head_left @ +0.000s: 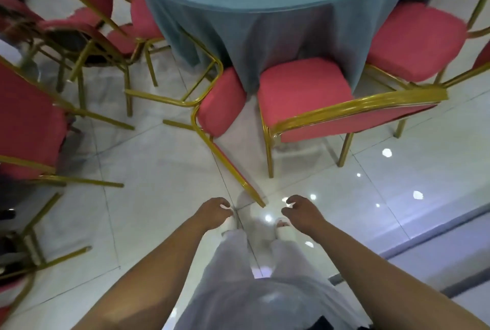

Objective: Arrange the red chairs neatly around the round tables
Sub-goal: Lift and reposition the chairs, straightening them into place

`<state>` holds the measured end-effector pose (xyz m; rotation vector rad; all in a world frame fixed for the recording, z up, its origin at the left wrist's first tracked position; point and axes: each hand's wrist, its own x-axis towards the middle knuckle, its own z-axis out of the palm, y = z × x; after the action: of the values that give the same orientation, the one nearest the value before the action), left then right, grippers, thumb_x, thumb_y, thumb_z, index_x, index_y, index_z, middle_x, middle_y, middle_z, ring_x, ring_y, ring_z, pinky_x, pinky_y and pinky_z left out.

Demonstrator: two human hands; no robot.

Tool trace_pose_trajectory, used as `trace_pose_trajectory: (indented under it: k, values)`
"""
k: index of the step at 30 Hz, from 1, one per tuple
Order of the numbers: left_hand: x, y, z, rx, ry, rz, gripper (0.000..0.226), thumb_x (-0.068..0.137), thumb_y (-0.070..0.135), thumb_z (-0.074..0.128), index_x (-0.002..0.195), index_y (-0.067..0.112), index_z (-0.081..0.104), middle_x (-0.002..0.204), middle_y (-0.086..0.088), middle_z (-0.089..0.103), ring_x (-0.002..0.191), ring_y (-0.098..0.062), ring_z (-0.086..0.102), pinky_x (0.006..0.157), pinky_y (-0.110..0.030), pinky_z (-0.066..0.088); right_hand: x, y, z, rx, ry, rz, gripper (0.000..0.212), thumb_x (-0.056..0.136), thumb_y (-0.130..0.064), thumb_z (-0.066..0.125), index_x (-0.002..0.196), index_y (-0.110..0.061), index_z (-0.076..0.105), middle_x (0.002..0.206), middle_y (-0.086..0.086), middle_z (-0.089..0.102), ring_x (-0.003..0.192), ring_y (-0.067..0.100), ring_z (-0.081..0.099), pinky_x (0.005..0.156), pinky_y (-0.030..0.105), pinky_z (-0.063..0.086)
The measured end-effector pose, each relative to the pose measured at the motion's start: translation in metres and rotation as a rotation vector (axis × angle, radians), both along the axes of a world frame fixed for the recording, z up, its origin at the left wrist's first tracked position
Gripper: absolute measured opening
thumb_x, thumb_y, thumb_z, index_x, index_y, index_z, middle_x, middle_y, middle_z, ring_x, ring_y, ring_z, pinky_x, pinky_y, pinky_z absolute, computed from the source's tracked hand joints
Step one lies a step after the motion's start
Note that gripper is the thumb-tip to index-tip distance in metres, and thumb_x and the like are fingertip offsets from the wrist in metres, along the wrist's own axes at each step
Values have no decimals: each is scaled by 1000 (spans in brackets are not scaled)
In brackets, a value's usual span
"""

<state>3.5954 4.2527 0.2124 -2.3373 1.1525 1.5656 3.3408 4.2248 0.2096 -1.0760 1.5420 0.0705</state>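
Left hand (215,212), right hand (302,209) loosely curled (holding nothing) beside tilted red chair (222,103).

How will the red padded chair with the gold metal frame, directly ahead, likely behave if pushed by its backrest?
The red padded chair looks rigid: its gold tube frame should move as one piece. On the glossy white tiled floor its thin legs will probably slide readily. Pushed high on the backrest, it might tip rather than glide.
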Motion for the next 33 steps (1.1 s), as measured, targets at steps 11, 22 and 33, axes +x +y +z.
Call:
trace_pose_trajectory:
  k: [11, 22, 33]
  values:
    - [-27, -74, -171, 50, -157, -732, 53, 86, 24, 57, 138, 25, 47, 134, -8, 51, 124, -30, 47, 97, -44, 42, 1, 10, -142, 293, 285, -32, 31, 88, -32, 62, 117, -21, 59, 87, -3, 65, 71, 8, 59, 66, 23, 42]
    - [8, -131, -342, -80, -457, -1409, 52, 86, 33, 63, 134, 15, 55, 131, -13, 46, 122, -37, 39, 104, -61, 27, 102, -43, -248, 254, 255, -12, 36, 89, -25, 61, 125, -21, 59, 121, 1, 59, 106, 21, 60, 84, 27, 45]
    - [21, -138, -299, -22, -320, -1413, 33, 90, 10, 59, 122, 11, 63, 115, -12, 67, 106, -36, 62, 95, -64, 45, 111, -24, -206, 280, 280, -52, 42, 87, -28, 62, 128, -23, 56, 128, 4, 61, 105, 18, 59, 89, 28, 46]
